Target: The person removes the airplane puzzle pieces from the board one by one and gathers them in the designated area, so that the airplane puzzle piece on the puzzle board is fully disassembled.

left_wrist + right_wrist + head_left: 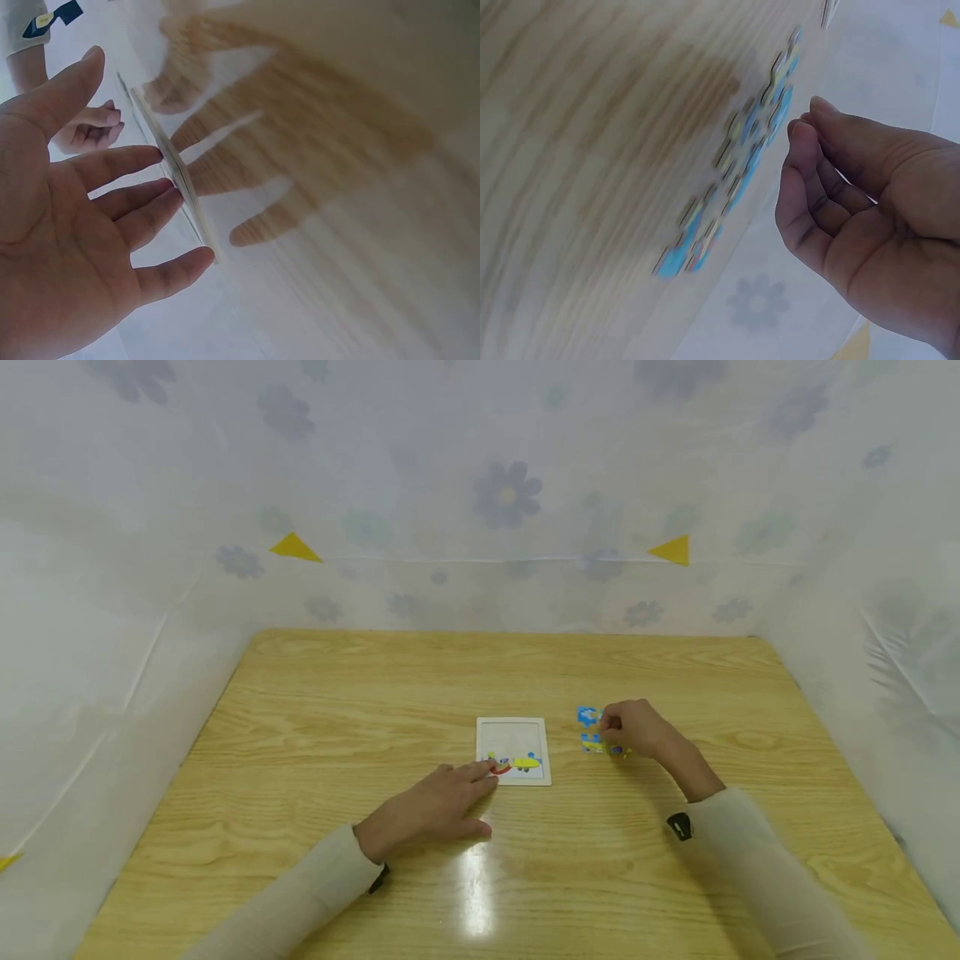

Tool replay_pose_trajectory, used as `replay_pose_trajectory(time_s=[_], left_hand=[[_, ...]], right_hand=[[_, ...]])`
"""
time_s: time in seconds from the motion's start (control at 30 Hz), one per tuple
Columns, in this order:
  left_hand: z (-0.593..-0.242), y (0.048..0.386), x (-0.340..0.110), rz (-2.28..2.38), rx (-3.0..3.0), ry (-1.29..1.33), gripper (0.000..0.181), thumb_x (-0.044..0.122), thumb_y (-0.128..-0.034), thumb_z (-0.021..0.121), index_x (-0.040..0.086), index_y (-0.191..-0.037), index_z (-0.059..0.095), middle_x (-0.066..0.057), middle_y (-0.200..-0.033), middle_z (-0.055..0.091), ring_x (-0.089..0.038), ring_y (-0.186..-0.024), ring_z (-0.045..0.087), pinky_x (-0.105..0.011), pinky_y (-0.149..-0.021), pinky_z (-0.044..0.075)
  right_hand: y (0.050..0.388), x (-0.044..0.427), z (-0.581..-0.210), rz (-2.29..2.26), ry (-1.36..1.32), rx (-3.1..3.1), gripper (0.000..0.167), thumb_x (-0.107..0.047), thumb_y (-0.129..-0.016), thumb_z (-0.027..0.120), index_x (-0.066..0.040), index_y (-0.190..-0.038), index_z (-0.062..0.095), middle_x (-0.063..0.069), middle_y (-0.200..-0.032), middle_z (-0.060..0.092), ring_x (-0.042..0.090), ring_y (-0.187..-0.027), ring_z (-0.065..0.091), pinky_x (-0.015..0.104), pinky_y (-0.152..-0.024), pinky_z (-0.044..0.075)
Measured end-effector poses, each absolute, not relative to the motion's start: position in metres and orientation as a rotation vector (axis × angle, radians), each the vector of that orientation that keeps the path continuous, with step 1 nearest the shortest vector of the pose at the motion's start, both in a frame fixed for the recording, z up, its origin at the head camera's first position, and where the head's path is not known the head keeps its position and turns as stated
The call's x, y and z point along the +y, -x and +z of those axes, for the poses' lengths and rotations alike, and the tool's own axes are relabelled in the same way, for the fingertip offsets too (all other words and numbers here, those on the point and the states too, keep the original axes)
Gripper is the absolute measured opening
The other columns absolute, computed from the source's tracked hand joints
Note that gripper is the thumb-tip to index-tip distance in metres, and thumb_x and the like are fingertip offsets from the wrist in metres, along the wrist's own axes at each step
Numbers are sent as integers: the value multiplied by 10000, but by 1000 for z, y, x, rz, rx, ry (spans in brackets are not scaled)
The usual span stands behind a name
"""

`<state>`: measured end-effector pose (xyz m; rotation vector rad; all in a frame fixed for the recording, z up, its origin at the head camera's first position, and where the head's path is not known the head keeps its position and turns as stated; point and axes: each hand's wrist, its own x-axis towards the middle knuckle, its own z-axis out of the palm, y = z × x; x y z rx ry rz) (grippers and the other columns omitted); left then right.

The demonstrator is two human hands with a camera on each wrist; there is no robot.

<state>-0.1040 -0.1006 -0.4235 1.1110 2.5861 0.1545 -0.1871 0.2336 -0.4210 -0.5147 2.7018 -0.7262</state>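
Observation:
A white puzzle tray (513,739) lies flat, with puzzle pieces (527,763) showing a yellow and red picture along its near side. My left hand (438,802) rests its fingertips at the tray's near left corner. In the left wrist view its fingers (135,201) are extended and touch the tray's edge (178,165). To the right of the tray lie several loose blue and yellow puzzle pieces (587,717). Over them hovers my right hand (637,727), its fingers curled and thumb meeting the index finger; no piece shows between them in the right wrist view.
Everything lies on a wood-grain table (360,693). Pale flowered sheeting (420,485) encloses its back and sides, marked with yellow triangles (672,550). Both forearms wear light sleeves (757,860) with dark wrist straps (679,827).

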Motion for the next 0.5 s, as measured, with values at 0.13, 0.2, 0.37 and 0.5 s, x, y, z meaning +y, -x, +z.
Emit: replay_pose_trajectory(time_s=[0.13,0.2,0.37,0.5], left_hand=[[-424,103,-102,178,2590,-1101,692,498,-885,597,87,-1417,431,-101,-1530,340,-229,-1403,349,-473,-1048,370],[-423,103,-102,189,2590,-1103,686,493,-885,601,86,-1412,437,-99,-1528,344,-230,-1400,353,-475,-1048,369],[-422,102,-103,190,2593,-1111,692,498,-884,598,78,-1410,436,-99,-1529,343,-235,-1402,350,-484,-1044,372],[-422,101,-104,170,2600,-1108,698,504,-880,598,78,-1409,438,-93,-1533,338,-230,-1405,347,-486,-1042,373]], right_hand=[[186,218,-423,-745,536,2703,66,-63,-893,627,-26,-840,641,76,-760,654,122,-623,553,250,-577,457],[186,211,-424,-757,554,2702,64,-69,-883,645,-26,-835,645,75,-755,656,121,-633,559,246,-584,464],[185,195,-425,-723,624,2740,123,-75,-872,659,13,-954,681,78,-780,660,120,-658,564,263,-612,475],[183,181,-425,-709,673,2777,210,-59,-868,659,47,-1049,675,100,-812,669,147,-684,590,295,-634,499]])
